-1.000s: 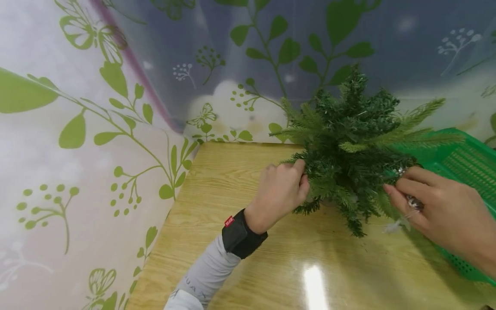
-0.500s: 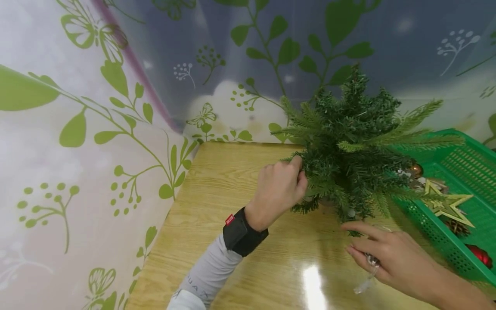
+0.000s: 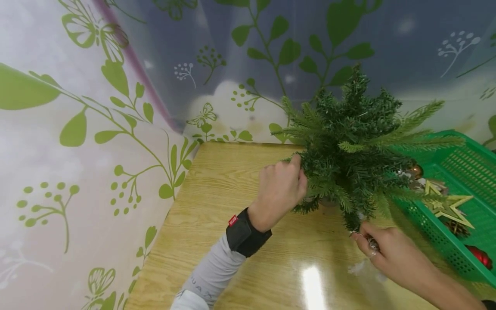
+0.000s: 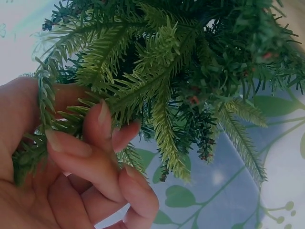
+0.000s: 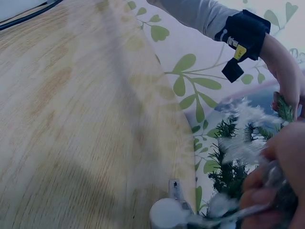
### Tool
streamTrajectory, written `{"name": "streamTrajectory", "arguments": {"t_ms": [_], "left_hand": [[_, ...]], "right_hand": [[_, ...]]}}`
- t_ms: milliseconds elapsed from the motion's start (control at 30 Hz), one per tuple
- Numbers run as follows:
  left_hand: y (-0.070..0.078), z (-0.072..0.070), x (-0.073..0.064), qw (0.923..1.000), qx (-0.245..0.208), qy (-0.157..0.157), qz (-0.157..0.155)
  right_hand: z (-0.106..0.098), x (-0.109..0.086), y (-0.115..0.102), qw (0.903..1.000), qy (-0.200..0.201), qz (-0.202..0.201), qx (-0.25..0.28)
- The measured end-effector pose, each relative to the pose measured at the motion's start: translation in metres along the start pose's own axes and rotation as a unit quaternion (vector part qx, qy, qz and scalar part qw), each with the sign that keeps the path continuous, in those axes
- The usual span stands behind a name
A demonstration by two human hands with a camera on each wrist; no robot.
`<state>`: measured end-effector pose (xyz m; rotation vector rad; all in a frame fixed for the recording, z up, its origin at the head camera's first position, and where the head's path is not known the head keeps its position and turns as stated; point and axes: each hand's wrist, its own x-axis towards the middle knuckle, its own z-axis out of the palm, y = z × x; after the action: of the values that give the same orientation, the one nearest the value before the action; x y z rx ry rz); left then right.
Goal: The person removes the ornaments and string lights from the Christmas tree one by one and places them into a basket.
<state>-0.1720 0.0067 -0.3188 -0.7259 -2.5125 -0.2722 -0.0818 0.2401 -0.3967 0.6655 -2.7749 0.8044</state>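
Note:
A small artificial Christmas tree (image 3: 352, 150) with dark and lighter green branches stands at the right of the wooden table. My left hand (image 3: 278, 189) holds a branch on its left side; the left wrist view shows the branch (image 4: 46, 98) running between curled fingers. At the lower front of the tree, my right hand (image 3: 399, 254) grips a silvery bundle with a clear cord (image 3: 373, 244), fingertips right at a low branch. A blurred clear-white piece (image 3: 360, 268) dangles below it. In the right wrist view, a white round piece (image 5: 167, 213) hangs from the cord, beside white feathery strands (image 5: 245, 124).
To the right stands a green plastic basket (image 3: 457, 267). It holds a gold star (image 3: 445, 202), a pine cone (image 3: 457, 228), a red ornament (image 3: 479, 257) and a copper-coloured ball (image 3: 416, 171). Patterned wall coverings (image 3: 240, 112) rise behind and left of the wooden table (image 3: 232, 172).
My right hand has moved from beside the basket, left and toward me, to the tree's low front branch, carrying the silvery bundle; its fingers have drawn together there. My left hand stays on its branch.

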Motion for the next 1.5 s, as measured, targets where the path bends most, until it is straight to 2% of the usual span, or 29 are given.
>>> {"name": "streamTrajectory", "arguments": {"t_ms": [67, 133, 233, 367, 500, 567, 633, 700, 767, 833, 900, 967, 1000, 1033, 1067, 1100, 1133, 1167, 1233, 1300, 1367, 1433, 1500], "left_hand": [[0.000, 0.000, 0.000, 1.0000, 0.004, 0.000, -0.005], [-0.001, 0.000, 0.001, 0.9999, 0.008, -0.001, -0.008], [-0.002, 0.000, 0.001, 0.9998, 0.014, -0.002, -0.013], [-0.002, 0.001, 0.000, 0.9996, 0.019, -0.012, -0.014], [-0.001, 0.000, 0.000, 0.9997, 0.009, -0.019, -0.011], [0.000, 0.000, 0.000, 0.9998, 0.001, -0.016, -0.011], [-0.001, 0.000, 0.001, 0.9998, -0.008, -0.015, -0.013], [-0.001, 0.001, 0.001, 0.9996, -0.017, -0.017, -0.015], [-0.003, 0.002, 0.000, 0.9994, -0.026, -0.019, -0.015], [-0.004, 0.003, 0.000, 0.9992, -0.031, -0.019, -0.015], [-0.004, 0.002, 0.000, 0.9992, -0.035, -0.017, -0.013], [-0.005, 0.002, 0.000, 0.9990, -0.041, -0.017, -0.011], [-0.005, 0.002, 0.000, 0.9989, -0.043, -0.018, -0.010], [-0.006, 0.001, 0.000, 0.9987, -0.046, -0.020, -0.009], [-0.006, 0.001, 0.000, 0.9986, -0.049, -0.021, -0.008], [-0.006, 0.001, 0.000, 0.9985, -0.050, -0.023, -0.007], [-0.007, 0.001, 0.000, 0.9984, -0.051, -0.024, -0.007], [-0.007, 0.000, 0.000, 0.9983, -0.051, -0.025, -0.007], [-0.007, 0.000, -0.001, 0.9983, -0.052, -0.027, -0.007], [-0.007, 0.000, -0.001, 0.9985, -0.047, -0.026, -0.007], [-0.007, 0.000, -0.002, 0.9986, -0.046, -0.026, -0.006], [-0.006, 0.000, -0.003, 0.9987, -0.043, -0.026, -0.005], [-0.006, 0.001, -0.004, 0.9988, -0.042, -0.025, -0.005]], "right_hand": [[-0.001, -0.001, 0.001, 0.9974, -0.023, 0.067, -0.015], [-0.002, 0.000, 0.004, 0.9919, -0.044, 0.114, -0.035], [-0.006, 0.000, 0.011, 0.9825, -0.076, 0.161, -0.056], [-0.013, 0.000, 0.017, 0.9758, -0.084, 0.177, -0.096], [-0.019, 0.002, 0.018, 0.9715, -0.057, 0.172, -0.152], [-0.024, 0.004, 0.020, 0.9699, -0.056, 0.178, -0.156], [-0.029, 0.007, 0.024, 0.9668, -0.075, 0.193, -0.150], [-0.036, 0.010, 0.032, 0.9605, -0.112, 0.213, -0.139], [-0.041, 0.011, 0.040, 0.9548, -0.149, 0.215, -0.141], [-0.043, 0.011, 0.046, 0.9542, -0.164, 0.195, -0.158], [-0.043, 0.008, 0.050, 0.9606, -0.144, 0.131, -0.198], [-0.041, 0.003, 0.053, 0.9679, -0.082, 0.031, -0.235], [-0.039, 0.001, 0.054, 0.9676, -0.042, -0.022, -0.248], [-0.038, -0.001, 0.055, 0.9632, 0.002, -0.073, -0.259], [-0.037, -0.002, 0.057, 0.9549, 0.046, -0.118, -0.268], [-0.035, -0.003, 0.058, 0.9477, 0.084, -0.148, -0.270], [-0.034, -0.004, 0.058, 0.9432, 0.114, -0.160, -0.268], [-0.032, -0.003, 0.058, 0.9440, 0.129, -0.153, -0.262], [-0.031, -0.003, 0.059, 0.9490, 0.136, -0.108, -0.263], [-0.028, -0.002, 0.061, 0.9526, 0.129, -0.057, -0.270], [-0.026, -0.001, 0.061, 0.9601, 0.103, -0.007, -0.260], [-0.023, 0.001, 0.063, 0.9693, 0.098, 0.028, -0.224], [-0.021, 0.005, 0.063, 0.9810, 0.090, 0.080, -0.152]]}}
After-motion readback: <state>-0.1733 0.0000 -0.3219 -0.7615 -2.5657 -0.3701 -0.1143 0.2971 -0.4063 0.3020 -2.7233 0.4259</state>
